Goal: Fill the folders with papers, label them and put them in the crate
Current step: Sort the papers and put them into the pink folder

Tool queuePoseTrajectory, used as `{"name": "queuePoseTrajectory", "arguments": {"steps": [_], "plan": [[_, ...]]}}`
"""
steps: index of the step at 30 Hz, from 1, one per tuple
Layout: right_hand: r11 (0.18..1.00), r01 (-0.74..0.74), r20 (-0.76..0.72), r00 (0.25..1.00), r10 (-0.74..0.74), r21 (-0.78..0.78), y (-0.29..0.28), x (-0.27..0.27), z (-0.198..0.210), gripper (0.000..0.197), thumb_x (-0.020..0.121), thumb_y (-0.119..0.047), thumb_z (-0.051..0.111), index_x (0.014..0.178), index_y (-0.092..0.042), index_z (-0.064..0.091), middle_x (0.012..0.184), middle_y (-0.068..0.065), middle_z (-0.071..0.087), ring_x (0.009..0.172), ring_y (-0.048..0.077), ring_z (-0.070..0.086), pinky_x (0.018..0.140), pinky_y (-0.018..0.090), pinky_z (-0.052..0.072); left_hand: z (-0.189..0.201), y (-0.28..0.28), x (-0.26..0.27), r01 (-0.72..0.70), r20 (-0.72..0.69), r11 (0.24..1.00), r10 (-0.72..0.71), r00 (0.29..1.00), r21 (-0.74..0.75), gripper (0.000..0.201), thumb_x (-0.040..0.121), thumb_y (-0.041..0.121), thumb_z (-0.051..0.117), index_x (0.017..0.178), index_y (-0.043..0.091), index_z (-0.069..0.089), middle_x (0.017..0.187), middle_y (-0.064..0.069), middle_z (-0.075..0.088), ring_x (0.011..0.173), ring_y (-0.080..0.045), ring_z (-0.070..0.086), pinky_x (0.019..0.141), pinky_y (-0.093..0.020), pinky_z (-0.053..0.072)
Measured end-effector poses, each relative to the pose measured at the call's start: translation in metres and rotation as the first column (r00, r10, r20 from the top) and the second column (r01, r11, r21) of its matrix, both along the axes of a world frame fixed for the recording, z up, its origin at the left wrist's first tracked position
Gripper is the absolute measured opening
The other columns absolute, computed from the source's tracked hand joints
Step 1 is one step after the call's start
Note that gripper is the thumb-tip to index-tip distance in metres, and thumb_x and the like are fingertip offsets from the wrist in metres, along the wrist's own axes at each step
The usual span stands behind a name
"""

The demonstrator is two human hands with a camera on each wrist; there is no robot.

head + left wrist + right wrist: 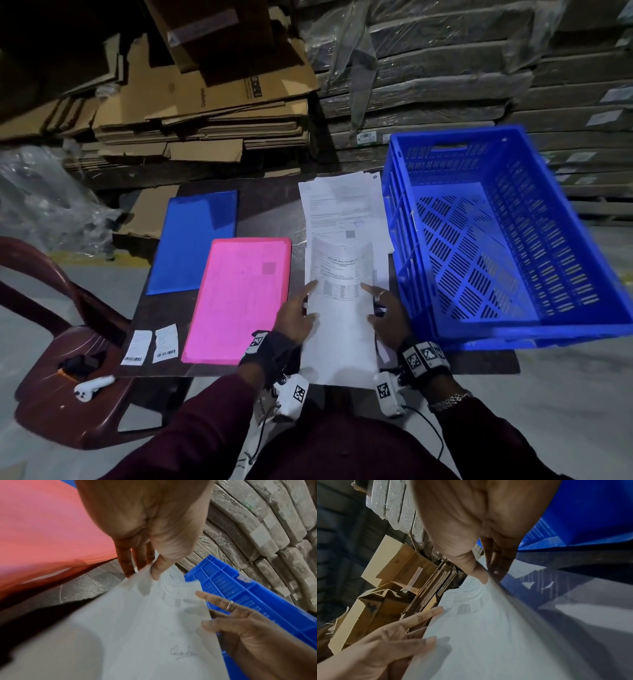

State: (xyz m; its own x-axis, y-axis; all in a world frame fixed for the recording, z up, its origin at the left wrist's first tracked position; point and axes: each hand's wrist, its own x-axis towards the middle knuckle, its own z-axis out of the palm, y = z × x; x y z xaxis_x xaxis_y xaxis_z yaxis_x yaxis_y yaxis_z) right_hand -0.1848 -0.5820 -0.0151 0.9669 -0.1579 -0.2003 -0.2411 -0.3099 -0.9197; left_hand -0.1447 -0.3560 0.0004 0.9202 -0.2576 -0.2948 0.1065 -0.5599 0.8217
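Note:
Both hands hold a printed white sheet (340, 318) lifted over the table's near edge. My left hand (296, 317) pinches its left edge between thumb and fingers (155, 572). My right hand (385, 313) pinches its right edge, thumb on top (479, 573). A pink folder (236, 298) lies closed left of the sheet, with a blue folder (193, 240) behind it. The paper stack (342, 209) lies beyond the held sheet. The blue crate (496, 240) stands at the right with nothing in it. Two white labels (150, 344) lie at the table's front left.
The dark table (267, 205) is small, and the crate overhangs its right edge. A brown plastic chair (68, 377) with a white device on its seat stands at the left. Flattened cardboard (205, 113) and wrapped bundles (445, 68) are stacked behind.

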Motion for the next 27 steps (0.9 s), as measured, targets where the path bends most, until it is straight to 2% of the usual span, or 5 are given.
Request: {"name": "queuePoseTrajectory", "arguments": {"steps": [5,10,15,23,27], "plan": [[0.999,0.008,0.028,1.0,-0.01,0.046,-0.001,0.001,0.006,0.07,0.079,0.018,0.047,0.13,-0.027,0.062,0.119,0.025,0.063,0.06,0.025,0.055,0.046,0.025,0.046,-0.001,0.016,0.001,-0.07,-0.008,0.996,0.07,0.998,-0.046,0.081,0.078,-0.007,0.062,0.146,0.031,0.04,0.138,0.008,0.057,0.113,-0.004,0.06,0.099,-0.03,0.05],[0.982,0.067,0.193,0.976,-0.101,0.179,0.005,0.001,0.024,0.06,0.082,0.022,0.046,0.121,-0.017,0.07,0.07,-0.001,0.072,0.04,0.006,0.032,0.04,0.019,0.029,0.005,0.018,0.001,-0.19,-0.024,0.96,0.189,0.982,-0.207,0.097,0.075,-0.013,0.069,0.151,0.032,0.026,0.136,0.012,0.052,0.123,-0.005,0.051,0.096,-0.017,0.047],[0.946,0.119,0.237,0.952,-0.195,0.301,0.005,0.003,0.035,0.058,0.08,0.026,0.051,0.118,-0.015,0.069,0.046,-0.017,0.04,0.042,0.006,0.023,0.042,0.017,0.024,0.02,0.016,0.005,-0.234,0.001,0.931,0.244,0.97,-0.278,0.107,0.076,-0.006,0.074,0.15,0.046,0.017,0.133,0.004,0.056,0.114,-0.017,0.058,0.093,-0.03,0.051],[0.946,0.137,0.281,0.934,-0.222,0.294,0.001,0.008,0.057,0.058,0.082,0.024,0.049,0.125,-0.013,0.065,0.056,-0.022,0.049,0.05,0.001,0.033,0.051,0.014,0.032,0.062,0.021,0.014,-0.035,0.202,0.939,0.11,0.973,-0.343,0.038,0.091,-0.011,0.054,0.12,0.009,0.068,0.123,-0.007,0.068,0.117,-0.025,0.058,0.108,-0.052,0.035],[0.967,0.061,0.346,0.927,-0.146,0.247,0.002,0.009,0.062,0.062,0.08,0.02,0.05,0.125,-0.019,0.067,0.059,-0.017,0.047,0.05,0.007,0.03,0.051,0.017,0.029,0.08,0.021,0.014,-0.05,0.23,0.918,0.15,0.962,-0.392,0.029,0.091,-0.011,0.054,0.104,0.006,0.074,0.107,-0.004,0.073,0.105,-0.019,0.066,0.098,-0.037,0.049]]}}
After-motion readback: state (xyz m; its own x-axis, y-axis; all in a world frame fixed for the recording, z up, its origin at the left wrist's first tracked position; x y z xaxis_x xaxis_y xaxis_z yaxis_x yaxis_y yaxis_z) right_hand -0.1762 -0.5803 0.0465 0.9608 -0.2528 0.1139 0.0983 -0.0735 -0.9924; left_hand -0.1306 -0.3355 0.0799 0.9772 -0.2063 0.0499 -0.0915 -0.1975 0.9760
